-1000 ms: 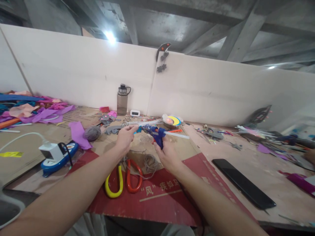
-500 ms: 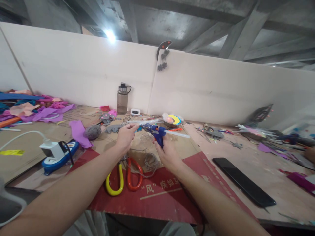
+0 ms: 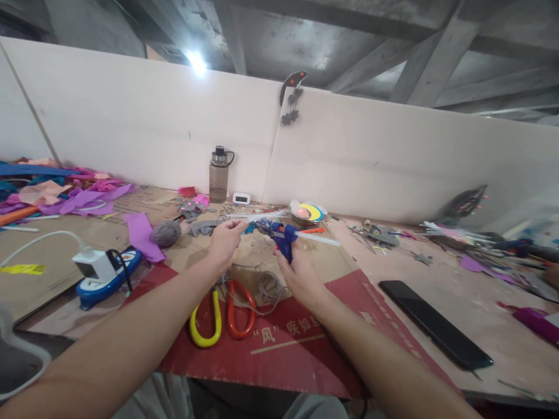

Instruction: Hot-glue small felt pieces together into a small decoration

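My right hand point(image 3: 300, 273) is wrapped round the handle of a blue glue gun point(image 3: 285, 237), whose nozzle points left. A whitish glue stick point(image 3: 318, 235) sticks out of its rear. Just left of the nozzle, my left hand point(image 3: 227, 240) is closed in a pinch. Something small and blue shows by its fingertips, too small to name. Below the hands lie scissors or pliers with a yellow handle point(image 3: 206, 326) and a red handle point(image 3: 241, 317), their front end partly hidden. Thin grey cord point(image 3: 269, 291) is coiled beside them.
Red-printed cardboard point(image 3: 297, 355) covers the near table. A phone point(image 3: 432, 323) lies right; a power strip point(image 3: 91, 291) with a white plug, a grey yarn ball point(image 3: 166, 233) and purple felt point(image 3: 142, 235) lie left. A bottle point(image 3: 219, 177) and small clock point(image 3: 241, 199) stand behind.
The whole view has shifted very slightly. Both hands keep nearly the same pose, with the glue gun's nozzle still beside my left fingertips.
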`<action>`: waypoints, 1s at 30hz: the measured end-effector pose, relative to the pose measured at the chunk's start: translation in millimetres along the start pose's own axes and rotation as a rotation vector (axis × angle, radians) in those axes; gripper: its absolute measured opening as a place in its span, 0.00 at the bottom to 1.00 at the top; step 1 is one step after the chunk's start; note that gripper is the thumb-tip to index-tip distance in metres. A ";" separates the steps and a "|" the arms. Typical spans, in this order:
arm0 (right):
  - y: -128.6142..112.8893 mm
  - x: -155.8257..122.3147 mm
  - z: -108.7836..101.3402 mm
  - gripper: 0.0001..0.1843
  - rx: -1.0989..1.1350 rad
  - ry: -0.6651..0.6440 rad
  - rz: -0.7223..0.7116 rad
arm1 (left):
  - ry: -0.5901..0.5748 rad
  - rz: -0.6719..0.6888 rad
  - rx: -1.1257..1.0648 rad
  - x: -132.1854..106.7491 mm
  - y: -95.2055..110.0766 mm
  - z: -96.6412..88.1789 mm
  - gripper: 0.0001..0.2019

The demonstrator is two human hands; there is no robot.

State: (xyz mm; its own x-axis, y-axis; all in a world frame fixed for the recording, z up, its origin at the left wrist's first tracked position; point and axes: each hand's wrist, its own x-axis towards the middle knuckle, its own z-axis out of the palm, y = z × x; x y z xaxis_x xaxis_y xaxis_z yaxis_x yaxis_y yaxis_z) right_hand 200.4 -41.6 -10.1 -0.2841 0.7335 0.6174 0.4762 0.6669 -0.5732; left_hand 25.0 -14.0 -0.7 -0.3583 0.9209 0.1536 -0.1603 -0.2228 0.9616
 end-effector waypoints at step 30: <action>0.8 -0.5 -2.1 0.22 -0.021 0.011 -0.006 | -0.019 0.014 -0.020 -0.6 1.1 -0.7 0.12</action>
State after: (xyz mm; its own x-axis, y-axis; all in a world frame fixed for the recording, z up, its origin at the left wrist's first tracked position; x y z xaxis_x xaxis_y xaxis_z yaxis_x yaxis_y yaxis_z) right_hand 202.7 -41.8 -9.7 -0.2780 0.7282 0.6264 0.4918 0.6681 -0.5584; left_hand 24.5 -15.0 0.1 -0.3430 0.9236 0.1711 -0.1743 -0.2416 0.9546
